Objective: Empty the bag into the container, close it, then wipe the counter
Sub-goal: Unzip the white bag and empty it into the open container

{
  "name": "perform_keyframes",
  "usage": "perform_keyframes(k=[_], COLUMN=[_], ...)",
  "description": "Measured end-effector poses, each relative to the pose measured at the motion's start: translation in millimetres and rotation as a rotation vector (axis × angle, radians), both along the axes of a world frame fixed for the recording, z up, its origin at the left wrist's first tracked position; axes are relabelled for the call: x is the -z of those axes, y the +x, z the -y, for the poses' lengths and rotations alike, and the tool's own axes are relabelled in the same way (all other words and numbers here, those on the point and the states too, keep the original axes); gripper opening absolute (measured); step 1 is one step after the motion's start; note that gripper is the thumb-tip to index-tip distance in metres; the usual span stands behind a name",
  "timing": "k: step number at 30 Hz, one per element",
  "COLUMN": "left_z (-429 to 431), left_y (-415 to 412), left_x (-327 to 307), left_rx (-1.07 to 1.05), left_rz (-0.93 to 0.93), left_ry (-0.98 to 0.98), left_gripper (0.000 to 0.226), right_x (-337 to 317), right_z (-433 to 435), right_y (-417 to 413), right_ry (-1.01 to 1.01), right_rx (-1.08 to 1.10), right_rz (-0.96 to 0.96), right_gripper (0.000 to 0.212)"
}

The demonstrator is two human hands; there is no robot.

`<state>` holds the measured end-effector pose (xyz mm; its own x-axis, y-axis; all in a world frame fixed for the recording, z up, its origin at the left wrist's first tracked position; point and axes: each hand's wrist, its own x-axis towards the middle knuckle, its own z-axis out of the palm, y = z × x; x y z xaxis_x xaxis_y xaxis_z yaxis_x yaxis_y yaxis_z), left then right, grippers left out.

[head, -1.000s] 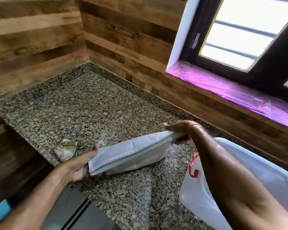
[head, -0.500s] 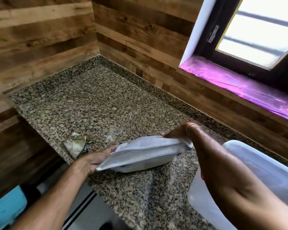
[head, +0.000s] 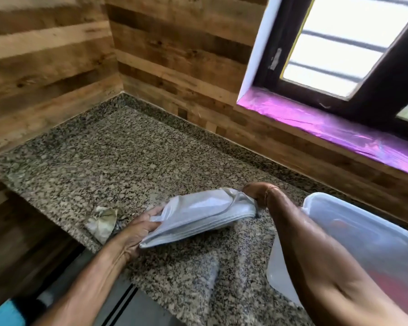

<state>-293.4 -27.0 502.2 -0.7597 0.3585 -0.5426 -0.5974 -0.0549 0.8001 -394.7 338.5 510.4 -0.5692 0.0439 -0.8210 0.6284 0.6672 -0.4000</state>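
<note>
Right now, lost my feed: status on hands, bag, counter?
Left hand, right hand grip flat white bag over speckled granite counter. Translucent plastic container at right. Crumpled pale scrap near edge.

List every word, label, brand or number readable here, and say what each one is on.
No text can be read.
white bag: the side that shows is blank.
container: no label visible.
pale sticker on the window frame: too blurred to read.
crumpled scrap on the counter: no legible print.
</note>
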Motion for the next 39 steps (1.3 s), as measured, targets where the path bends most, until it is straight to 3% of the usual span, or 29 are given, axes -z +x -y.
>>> perform_keyframes(k=[2, 7, 10, 13, 15, 16, 18, 19, 22, 25, 29, 35, 39], left_z=[-6.1, -44.5, -89.0, -141.3, -167.2, -177.7, -207.7, -221.0, -266.5, -299.8, -326.0, -330.1, -330.9], left_y=[-8.3, -24.3, -22.7, -16.7, -4.3, 4.7, 11.3, 15.6, 35.7, 54.7, 73.7, 78.0, 82.5], left_x=[-20.8, -92.6, -136.4, -161.7, -167.6, -171.7, -179.7, -182.2, -180.2, -150.7, -125.8, -91.5, -84.1], left_rx=[0.005, 0.153, 0.223, 0.209, 0.310, 0.335, 0.324, 0.396, 0.483, 0.478, 0.512, 0.647, 0.704], left_rz=[-0.075, -0.251, -0.343, -0.407, -0.481, -0.522, -0.533, -0.579, -0.661, -0.793, -0.984, -1.165, -1.207], left_ry=[0.046, 0.219, 0.275, 0.264, 0.308, 0.315, 0.297, 0.296, 0.143, 0.009, -0.273, -0.589, -0.656], left_gripper=[0.062, 0.083, 0.083, 0.052, 0.043, 0.046, 0.092, 0.100, 0.087, 0.113, 0.106, 0.129, 0.121], right_x=[-16.1, -91.4, -145.3, -183.5, -198.8, -202.1, -199.6, -196.4, -176.6, -152.1, -124.4, -104.1, -90.4], right_z=[-9.4, -38.6, -57.2, -82.0, -104.7, -117.1, -145.3, -160.0, -199.5, -224.2, -235.3, -230.5, -236.0], right_y=[3.4, 31.0, 65.6, 106.0, 130.7, 141.4, 161.9, 174.0, 202.5, 228.8, 254.2, 271.1, 280.7], right_ry=[-0.031, -0.187, -0.239, -0.261, -0.250, -0.265, -0.300, -0.327, -0.370, -0.337, -0.319, -0.538, -0.584], right_rx=[0.064, 0.260, 0.384, 0.514, 0.590, 0.618, 0.665, 0.698, 0.764, 0.752, 0.832, 0.882, 0.851], right_rz=[-0.129, -0.510, -0.683, -0.812, -0.890, -0.929, -1.009, -1.041, -1.104, -1.144, -1.225, -1.211, -1.190], right_gripper=[0.036, 0.009, 0.018, 0.030, 0.040, 0.042, 0.041, 0.037, 0.032, 0.034, 0.035, 0.038, 0.045])
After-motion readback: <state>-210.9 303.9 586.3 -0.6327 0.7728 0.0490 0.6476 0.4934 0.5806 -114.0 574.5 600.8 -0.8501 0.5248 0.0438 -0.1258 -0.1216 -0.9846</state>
